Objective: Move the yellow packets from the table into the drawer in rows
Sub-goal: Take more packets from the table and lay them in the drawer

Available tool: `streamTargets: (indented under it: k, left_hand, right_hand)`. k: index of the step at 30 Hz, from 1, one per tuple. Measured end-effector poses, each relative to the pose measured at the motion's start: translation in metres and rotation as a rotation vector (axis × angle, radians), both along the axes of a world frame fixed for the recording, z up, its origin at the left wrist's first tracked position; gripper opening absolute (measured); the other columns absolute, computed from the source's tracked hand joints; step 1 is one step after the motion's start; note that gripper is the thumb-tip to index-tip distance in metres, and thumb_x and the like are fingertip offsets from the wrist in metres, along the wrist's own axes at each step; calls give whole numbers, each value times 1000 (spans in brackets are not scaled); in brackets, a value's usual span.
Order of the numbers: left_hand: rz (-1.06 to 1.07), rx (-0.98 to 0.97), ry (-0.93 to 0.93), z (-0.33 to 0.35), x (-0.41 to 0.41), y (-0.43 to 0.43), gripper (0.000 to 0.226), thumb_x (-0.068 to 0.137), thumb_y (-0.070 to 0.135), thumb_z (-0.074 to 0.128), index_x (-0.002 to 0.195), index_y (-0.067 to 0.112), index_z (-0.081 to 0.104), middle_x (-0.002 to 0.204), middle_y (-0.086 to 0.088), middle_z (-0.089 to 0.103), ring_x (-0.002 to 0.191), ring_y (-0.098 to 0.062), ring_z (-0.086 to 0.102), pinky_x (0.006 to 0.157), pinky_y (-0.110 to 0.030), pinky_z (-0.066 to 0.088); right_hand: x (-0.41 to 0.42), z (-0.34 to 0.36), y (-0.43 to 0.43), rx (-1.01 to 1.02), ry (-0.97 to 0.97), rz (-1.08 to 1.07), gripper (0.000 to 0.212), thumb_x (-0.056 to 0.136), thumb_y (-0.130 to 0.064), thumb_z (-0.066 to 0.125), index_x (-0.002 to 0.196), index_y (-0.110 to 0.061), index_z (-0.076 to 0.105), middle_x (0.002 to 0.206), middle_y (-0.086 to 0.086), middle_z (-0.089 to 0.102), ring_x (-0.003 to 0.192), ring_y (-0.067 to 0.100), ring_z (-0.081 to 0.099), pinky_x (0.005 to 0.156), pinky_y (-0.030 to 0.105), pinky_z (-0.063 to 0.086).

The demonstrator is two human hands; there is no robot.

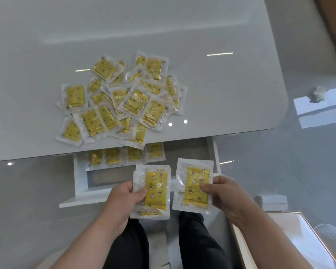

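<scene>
Drawer [80, 183] beneath; packets [156, 188] [195, 185] in both hands [124, 197] [219, 193]

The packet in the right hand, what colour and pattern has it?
The packet is yellow with small stars and flowers, sealed in clear wrap; head view.

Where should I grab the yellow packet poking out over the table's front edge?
I'd pinch the overhanging packet by its clear border, the bit hanging off the table above the drawer. Come from your side, thumb on top, fingers underneath: it lies flat, so only there is room beneath. Free a hand first; the left hand holds a stack of packets, the right hand a single packet.
</scene>
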State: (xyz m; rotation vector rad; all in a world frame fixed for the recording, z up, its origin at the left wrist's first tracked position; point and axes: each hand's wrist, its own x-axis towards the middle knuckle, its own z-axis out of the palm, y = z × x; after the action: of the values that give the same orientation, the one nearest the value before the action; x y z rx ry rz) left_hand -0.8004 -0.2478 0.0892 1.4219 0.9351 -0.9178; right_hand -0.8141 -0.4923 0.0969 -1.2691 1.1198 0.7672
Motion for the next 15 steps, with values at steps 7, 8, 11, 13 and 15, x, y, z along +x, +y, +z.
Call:
streamTargets:
  k: [7, 8, 11, 13, 15]
  left_hand:
    - [40, -30, -31, -96, 14, -6, 15, 90, 1, 60, 102, 4, 67, 93, -11, 75, 89, -28, 72, 88, -49, 53]
    - [36, -36, -52, -108, 18, -4, 15, 90, 1, 60, 102, 4, 67, 93, -11, 75, 89, -27, 72, 88, -48, 53]
    - [52, -71, -76, -139, 30, 2, 16, 88, -1, 60, 102, 3, 66, 95, -12, 75, 89, -26, 72, 89, -48, 52]
    - [76, -120, -68, -160, 36, 7, 20, 87, -4, 58, 105, 2, 65, 97, -15, 74, 90, -29, 72, 89, -50, 52]
    - [56, -164, -59, -177, 38, 11, 20, 87, -7, 56, 104, -1, 64, 97, -18, 73, 87, -31, 72, 84, -49, 53]
  right_hand:
    - [12, -101, 5, -12, -17, 54, 20, 86, 0, 67, 104, 2, 60, 90, 15, 76, 85, 33, 74, 83, 51, 57]
    - [17, -115, 6, -8, -33, 61, 20, 85, 0, 68, 104, 2, 60, 90, 15, 76, 84, 31, 74, 79, 47, 58]
    - [34, -153, 8, 29, -55, 74, 21, 84, 1, 68, 103, 2, 60, 93, 16, 76, 86, 30, 74, 81, 44, 58]
    - [45, -178, 8, 46, -54, 107, 18, 85, 1, 67, 101, 1, 59, 94, 18, 75, 87, 32, 74, 81, 45, 58]
    - [56, -199, 9, 48, -55, 200, 20, 85, -2, 68, 103, 2, 61, 94, 17, 75, 88, 31, 73, 84, 45, 57]
